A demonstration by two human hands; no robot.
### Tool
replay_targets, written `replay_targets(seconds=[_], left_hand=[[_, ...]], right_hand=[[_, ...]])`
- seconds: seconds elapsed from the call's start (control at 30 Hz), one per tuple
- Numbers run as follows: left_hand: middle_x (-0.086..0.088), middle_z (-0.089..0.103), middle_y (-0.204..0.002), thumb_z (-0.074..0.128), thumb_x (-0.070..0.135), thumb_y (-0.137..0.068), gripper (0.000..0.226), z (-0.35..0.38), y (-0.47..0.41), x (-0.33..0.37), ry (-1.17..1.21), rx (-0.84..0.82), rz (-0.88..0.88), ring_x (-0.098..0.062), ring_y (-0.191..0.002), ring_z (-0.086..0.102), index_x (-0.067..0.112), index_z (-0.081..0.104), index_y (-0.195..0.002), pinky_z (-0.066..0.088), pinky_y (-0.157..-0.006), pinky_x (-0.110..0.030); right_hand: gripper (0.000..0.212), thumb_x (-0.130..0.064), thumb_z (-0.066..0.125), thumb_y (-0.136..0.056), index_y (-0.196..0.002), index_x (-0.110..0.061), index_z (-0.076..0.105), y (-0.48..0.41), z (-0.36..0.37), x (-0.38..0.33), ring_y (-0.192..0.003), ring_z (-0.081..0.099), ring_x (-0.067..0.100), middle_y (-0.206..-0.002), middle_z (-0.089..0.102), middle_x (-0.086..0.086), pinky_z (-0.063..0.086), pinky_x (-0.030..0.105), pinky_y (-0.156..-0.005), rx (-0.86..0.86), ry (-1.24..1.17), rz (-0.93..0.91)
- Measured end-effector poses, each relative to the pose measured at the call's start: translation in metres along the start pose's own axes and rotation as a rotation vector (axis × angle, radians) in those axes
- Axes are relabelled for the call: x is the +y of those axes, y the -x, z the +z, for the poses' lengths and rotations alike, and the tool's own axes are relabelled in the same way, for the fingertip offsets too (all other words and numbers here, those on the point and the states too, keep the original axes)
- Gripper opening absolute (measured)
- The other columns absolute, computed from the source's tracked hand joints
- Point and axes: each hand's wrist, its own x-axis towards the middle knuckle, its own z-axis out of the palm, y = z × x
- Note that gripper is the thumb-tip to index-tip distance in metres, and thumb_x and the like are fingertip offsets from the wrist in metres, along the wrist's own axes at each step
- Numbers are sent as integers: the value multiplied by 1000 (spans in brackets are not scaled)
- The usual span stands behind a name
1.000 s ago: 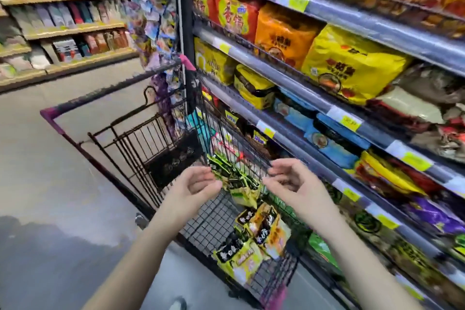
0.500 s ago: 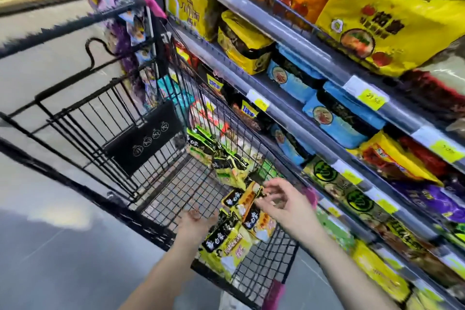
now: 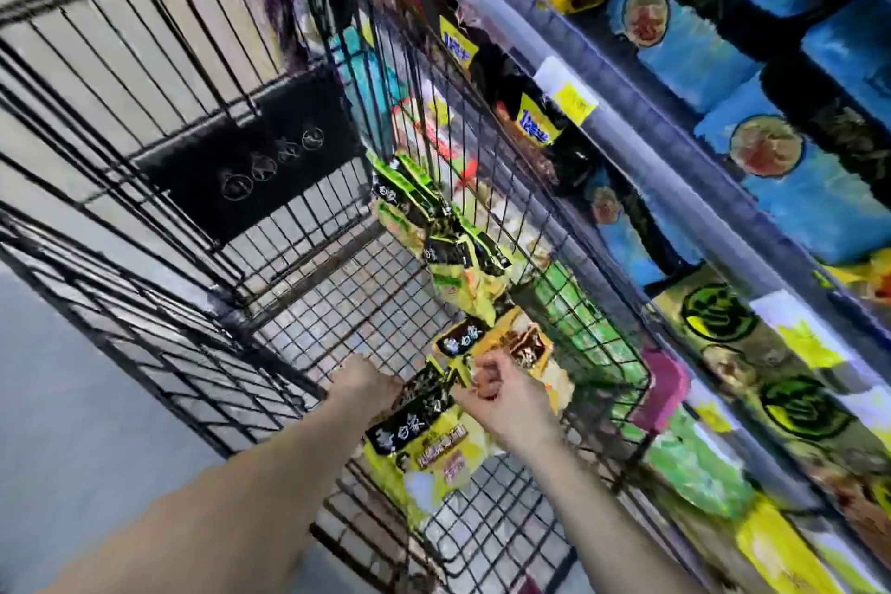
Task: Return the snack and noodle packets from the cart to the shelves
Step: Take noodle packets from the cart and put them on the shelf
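Observation:
Both my hands are down inside the black wire cart (image 3: 202,265). My left hand (image 3: 366,383) grips the left top edge of a yellow-and-black noodle packet (image 3: 424,444) lying at the cart's near end. My right hand (image 3: 506,400) is closed on the same packet's right top edge, next to an orange-yellow packet (image 3: 511,342). Further along the cart's right side lie green-and-black noodle packets (image 3: 458,256). The picture is blurred by motion.
Store shelves (image 3: 641,169) run along the right of the cart, with blue noodle packs (image 3: 752,150), green-marked packs (image 3: 718,314) and yellow price tags (image 3: 573,99). A black plate (image 3: 250,150) hangs on the cart's far wall. Grey floor lies to the left.
The view has dropped and moved closer to the cart. Both hands went from hovering above it down to the near packets and closed on the yellow-and-black one.

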Motion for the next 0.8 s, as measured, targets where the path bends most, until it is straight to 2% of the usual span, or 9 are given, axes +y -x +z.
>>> replay_targets(seconds=[0.07,0.13,0.23,0.37,0.5,0.53,0.63,0.73,0.8], left_hand=[[-6,57,-97,65,26,-95,25,-5,6,6,-46,66,51,-13,-70,52,8,52,-105,50,-64,-23],[-2,56,-85,66,31,-94,26,-2,1,8,-127,43,53,-11,-67,54,9,51,-92,50,-60,-20],[-3,60,-94,69,34,-91,30,-2,-5,11,-234,-1,83,-19,-92,66,9,60,-106,54,-76,-25],[-4,54,-97,66,42,-93,45,4,-14,9,-241,13,104,-18,-90,57,10,57,-124,46,-64,-22],[-3,61,-99,66,63,-85,57,15,-18,10,-186,-21,149,-16,-84,62,14,63,-113,47,-58,-23],[-2,60,-100,65,67,-83,60,18,-17,9,-194,-58,165,-15,-82,60,16,62,-113,47,-61,-24],[5,57,-98,72,66,-77,51,22,-7,9,-262,-115,192,-9,-84,54,26,56,-106,49,-74,-23],[2,63,-109,87,52,-66,63,29,-9,9,-202,-183,166,-17,-103,61,24,58,-114,52,-100,-33],[1,63,-112,91,43,-65,65,32,-10,7,-191,-224,153,-19,-108,61,20,57,-116,50,-102,-30]], right_hand=[[55,-49,77,-86,-129,-23,56,-8,7,6,-104,66,14,-116,66,-6,58,39,-91,12,0,-7],[59,-48,76,-87,-134,-20,54,-15,14,10,-109,66,17,-124,66,-2,58,39,-91,-2,34,5],[68,-50,74,-87,-142,-18,50,-25,25,10,-118,63,19,-135,62,0,57,38,-97,-23,85,12],[63,-50,74,-87,-140,-24,50,-34,27,9,-119,62,16,-136,60,-5,56,37,-98,-24,130,12],[46,-47,74,-89,-127,-28,55,-46,-1,20,-99,68,11,-126,65,-9,56,24,-70,62,184,38],[47,-48,73,-89,-127,-27,54,-49,-11,24,-97,70,14,-126,65,-8,56,27,-67,96,215,63],[61,-48,76,-87,-134,-19,49,-61,-33,39,-109,68,23,-135,59,2,61,41,-82,161,341,167],[83,-43,81,-83,-146,-11,38,-72,-38,50,-121,62,27,-145,51,11,61,39,-89,87,462,265],[90,-41,82,-82,-151,-11,34,-78,-37,56,-131,56,30,-153,44,15,56,42,-100,21,476,314]])
